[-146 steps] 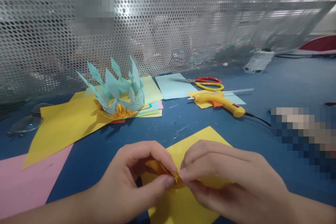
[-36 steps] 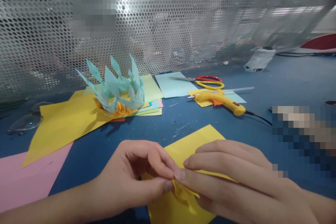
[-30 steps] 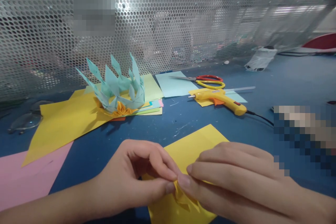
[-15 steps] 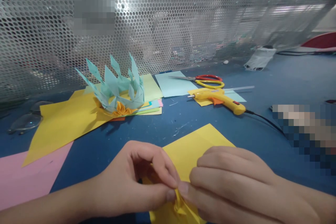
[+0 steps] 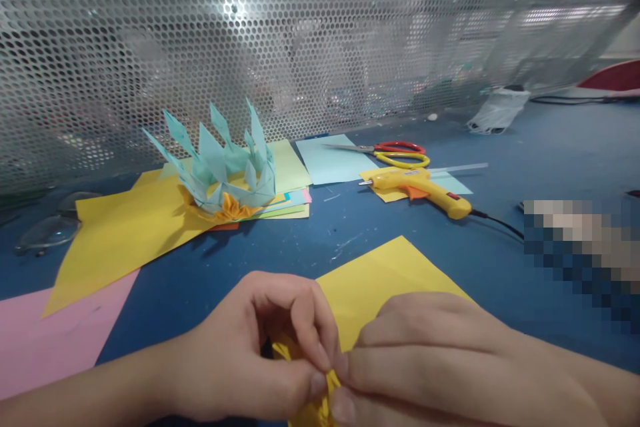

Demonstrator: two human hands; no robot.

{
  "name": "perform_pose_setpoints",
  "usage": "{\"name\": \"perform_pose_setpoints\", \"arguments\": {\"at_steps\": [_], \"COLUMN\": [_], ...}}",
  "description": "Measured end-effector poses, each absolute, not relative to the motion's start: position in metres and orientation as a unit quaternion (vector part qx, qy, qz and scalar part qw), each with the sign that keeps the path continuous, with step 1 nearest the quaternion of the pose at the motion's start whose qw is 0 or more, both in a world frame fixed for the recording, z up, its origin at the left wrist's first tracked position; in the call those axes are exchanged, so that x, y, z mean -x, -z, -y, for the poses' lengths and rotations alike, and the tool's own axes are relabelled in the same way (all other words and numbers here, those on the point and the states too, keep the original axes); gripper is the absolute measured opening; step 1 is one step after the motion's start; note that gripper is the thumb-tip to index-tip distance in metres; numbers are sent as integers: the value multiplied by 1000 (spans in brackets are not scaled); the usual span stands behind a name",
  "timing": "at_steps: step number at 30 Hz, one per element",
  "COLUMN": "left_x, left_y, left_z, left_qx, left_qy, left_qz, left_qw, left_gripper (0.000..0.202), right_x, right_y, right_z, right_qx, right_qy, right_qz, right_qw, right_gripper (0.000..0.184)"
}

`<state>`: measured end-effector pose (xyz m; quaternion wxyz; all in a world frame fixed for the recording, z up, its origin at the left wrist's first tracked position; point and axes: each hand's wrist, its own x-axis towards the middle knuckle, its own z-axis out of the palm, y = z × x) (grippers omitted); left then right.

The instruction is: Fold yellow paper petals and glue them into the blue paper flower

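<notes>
Both hands meet at the bottom centre over a yellow paper sheet lying on the blue table. My left hand pinches a small folded yellow paper piece between thumb and forefinger. My right hand pinches the same piece from the right, fingers pressed together. Most of the folded piece is hidden between the fingertips.
A light-blue folded paper crown with an orange paper flower stands on a stack of coloured sheets. A yellow glue gun with its cord and scissors lie behind. Pink paper sits at left; a perforated metal screen backs the table.
Both hands have drifted down and closer to me while staying pinched on the folded piece, uncovering more of the yellow sheet. Less of the folded piece shows now.
</notes>
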<state>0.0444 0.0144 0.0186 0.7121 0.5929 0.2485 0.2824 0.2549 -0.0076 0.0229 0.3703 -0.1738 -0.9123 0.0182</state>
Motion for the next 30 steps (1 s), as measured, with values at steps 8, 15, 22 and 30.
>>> {"name": "perform_pose_setpoints", "arguments": {"at_steps": [8, 15, 22, 30], "left_x": [-43, -41, -43, -44], "left_y": [-10, -5, -11, -14], "left_z": [-16, -15, -16, -9], "left_qx": [-522, -527, -566, -622], "left_qy": [-292, -339, -348, -385], "left_qz": [-256, -206, -256, -304], "left_qw": [759, 752, 702, 610], "left_gripper": [18, 28, 11, 16], "right_x": [-266, -267, -259, -257], "right_y": [-16, -19, -28, -26], "right_z": [5, 5, 2, 4], "right_qx": [213, 276, 247, 233], "right_qy": [-35, -44, -188, -205], "right_qz": [898, 905, 862, 850], "right_qw": [383, 319, 400, 426], "right_gripper": [32, 20, 11, 5]}}
